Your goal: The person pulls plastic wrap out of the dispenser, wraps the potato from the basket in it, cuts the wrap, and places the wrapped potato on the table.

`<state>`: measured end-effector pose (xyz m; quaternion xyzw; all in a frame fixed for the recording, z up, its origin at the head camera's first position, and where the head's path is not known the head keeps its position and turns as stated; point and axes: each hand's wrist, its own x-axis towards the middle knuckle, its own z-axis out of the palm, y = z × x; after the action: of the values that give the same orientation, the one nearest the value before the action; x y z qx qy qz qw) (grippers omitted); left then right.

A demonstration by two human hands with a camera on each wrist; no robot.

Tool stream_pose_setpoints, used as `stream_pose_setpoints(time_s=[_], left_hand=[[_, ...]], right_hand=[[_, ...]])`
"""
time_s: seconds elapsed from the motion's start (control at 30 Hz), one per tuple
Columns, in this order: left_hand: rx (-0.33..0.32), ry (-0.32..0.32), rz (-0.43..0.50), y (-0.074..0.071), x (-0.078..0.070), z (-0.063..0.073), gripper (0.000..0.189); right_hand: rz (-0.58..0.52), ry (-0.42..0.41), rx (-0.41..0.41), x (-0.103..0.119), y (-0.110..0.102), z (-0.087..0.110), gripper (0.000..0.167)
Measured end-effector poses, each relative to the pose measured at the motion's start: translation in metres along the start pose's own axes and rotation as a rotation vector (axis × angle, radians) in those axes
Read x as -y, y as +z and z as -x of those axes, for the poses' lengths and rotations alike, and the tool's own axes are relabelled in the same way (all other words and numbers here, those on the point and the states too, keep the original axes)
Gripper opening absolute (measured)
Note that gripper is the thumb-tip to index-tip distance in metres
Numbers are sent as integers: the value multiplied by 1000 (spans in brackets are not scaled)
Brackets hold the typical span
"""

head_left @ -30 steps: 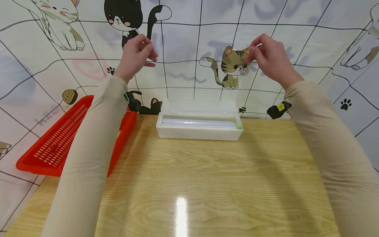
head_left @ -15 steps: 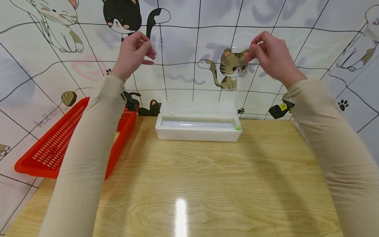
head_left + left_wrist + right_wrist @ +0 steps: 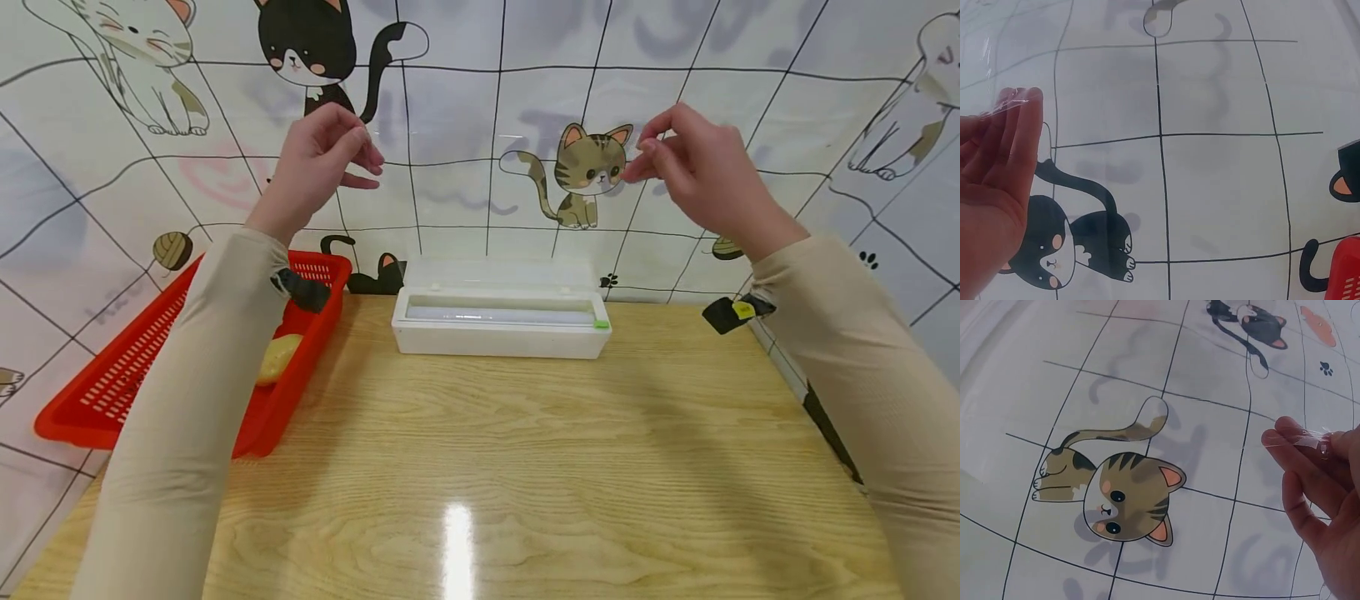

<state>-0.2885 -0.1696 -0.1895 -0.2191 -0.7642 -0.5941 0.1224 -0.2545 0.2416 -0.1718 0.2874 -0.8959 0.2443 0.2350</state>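
My left hand (image 3: 318, 171) and right hand (image 3: 705, 175) are raised in front of the patterned backdrop, well apart. Each pinches an end of a clear sheet of cling film between thumb and fingers. In the left wrist view the cling film (image 3: 1009, 106) gleams across the fingertips. Bunched cling film (image 3: 1302, 439) shows at the right fingertips in the right wrist view. Between the hands the sheet is nearly invisible. Below and between them, a white cling film dispenser box (image 3: 501, 342) sits with its lid (image 3: 502, 272) raised and a roll (image 3: 498, 315) inside.
A red perforated basket (image 3: 300, 392) stands at the left, partly behind my left sleeve, with a pale yellow rounded item (image 3: 279, 358) in it. The wooden table (image 3: 525, 450) extends toward me. A cat-print sheet (image 3: 450, 192) rises at the back and sides.
Both hands have lowered slightly and spread, the left toward the left and the right toward the right, still pinching the cling film. More of the basket and its yellow item shows.
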Motion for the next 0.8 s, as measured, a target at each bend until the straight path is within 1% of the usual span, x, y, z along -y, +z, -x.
stream_pose_setpoints(time_s=[0.07, 0.17, 0.27, 0.33, 0.4, 0.43, 0.5, 0.53, 0.6, 0.67, 0.73, 0.8], left_hand=[[12, 27, 9, -1, 0, 12, 11], [36, 50, 20, -1, 0, 32, 11], [69, 70, 32, 0, 0, 54, 10], [101, 77, 62, 1, 0, 69, 10], [142, 86, 99, 3, 3, 83, 10], [165, 90, 121, 4, 4, 90, 10], [215, 104, 154, 4, 8, 103, 9], [242, 109, 167, 4, 9, 109, 9], [298, 107, 191, 4, 14, 120, 9], [355, 94, 198, 5, 22, 130, 8], [404, 56, 200, 7, 31, 141, 8], [456, 14, 197, 11, 42, 151, 8]], right_hand=[[-16, -57, -4, 6, 0, 10, 19], [-35, -135, -1, 12, 0, 27, 14], [-74, -208, 11, 17, -2, 45, 13], [-92, -257, 22, 18, -4, 58, 18], [-109, -295, 47, 18, -5, 70, 19], [-118, -317, 57, 18, -5, 76, 17], [-133, -351, 88, 19, -5, 87, 9], [-149, -361, 99, 20, -4, 93, 9], [-199, -364, 142, 21, -1, 102, 16], [-255, -366, 176, 21, 5, 112, 14], [-345, -350, 225, 18, 15, 122, 9], [-432, -324, 280, 13, 27, 133, 16]])
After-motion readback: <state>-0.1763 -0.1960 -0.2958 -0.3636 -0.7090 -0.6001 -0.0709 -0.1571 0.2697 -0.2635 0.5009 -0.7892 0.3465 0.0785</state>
